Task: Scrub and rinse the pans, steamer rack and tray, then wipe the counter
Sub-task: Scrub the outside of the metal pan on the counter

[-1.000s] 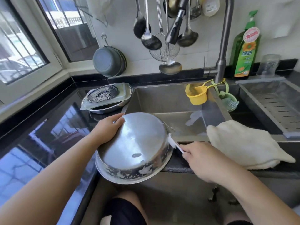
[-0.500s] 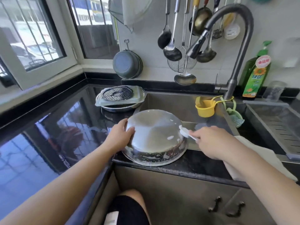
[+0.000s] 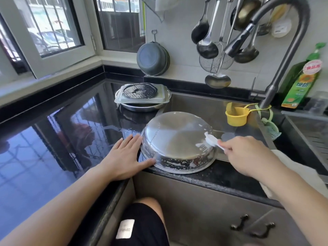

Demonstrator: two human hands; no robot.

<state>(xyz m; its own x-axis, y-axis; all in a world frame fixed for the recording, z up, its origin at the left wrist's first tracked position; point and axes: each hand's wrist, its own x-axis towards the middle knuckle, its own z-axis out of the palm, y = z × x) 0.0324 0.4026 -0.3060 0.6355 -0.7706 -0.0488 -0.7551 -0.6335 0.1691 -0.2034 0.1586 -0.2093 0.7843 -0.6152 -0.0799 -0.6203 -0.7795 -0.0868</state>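
Note:
A steel pan (image 3: 174, 137) lies upside down at the sink's front left corner, with foam on its bottom and rim. My left hand (image 3: 124, 157) lies flat on the black counter (image 3: 53, 139), its straight fingers and thumb against the pan's left edge. My right hand (image 3: 245, 155) grips the handle of a white brush (image 3: 211, 140), whose head touches the pan's right side. Farther back, a round perforated steamer rack (image 3: 140, 90) sits on a rectangular tray (image 3: 159, 98), stacked on another steel pan (image 3: 140, 107).
The sink (image 3: 204, 105) lies behind the pan under a tall faucet (image 3: 284, 50). A yellow cup (image 3: 237, 116) and a green holder (image 3: 271, 130) hang from the faucet. A pale cloth (image 3: 298, 174) lies at the right, with a dish-soap bottle (image 3: 300, 82) behind.
The pan has come down from a tilt onto the sink corner. My left hand slid from the pan's back to the counter beside it. The brush moved onto the pan's right side.

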